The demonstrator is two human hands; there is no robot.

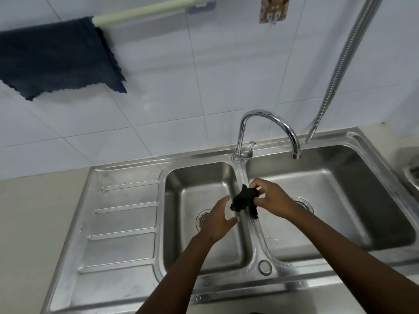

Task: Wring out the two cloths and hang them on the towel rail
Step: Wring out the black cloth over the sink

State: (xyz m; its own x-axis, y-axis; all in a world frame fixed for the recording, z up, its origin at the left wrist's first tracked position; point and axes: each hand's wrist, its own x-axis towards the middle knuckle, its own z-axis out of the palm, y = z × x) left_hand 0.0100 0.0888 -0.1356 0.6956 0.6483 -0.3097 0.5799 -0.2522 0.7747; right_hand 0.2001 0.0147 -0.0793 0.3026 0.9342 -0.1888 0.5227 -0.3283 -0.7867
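A small black cloth point(244, 200) is bunched up over the divider between the two sink basins. My right hand point(272, 201) grips its right end with fingers and thumb. My left hand point(218, 219) is just left of the cloth, fingers spread and curled toward it, touching its lower left edge at most. A dark blue cloth point(54, 57) hangs spread over the left part of the pale green towel rail point(145, 10) on the tiled wall at upper left.
A steel double sink point(127, 250) with a ribbed drainboard on the left fills the counter. A chrome curved tap point(267, 132) stands behind the divider, spout over the right basin. A metal hose point(340, 64) hangs at the right wall.
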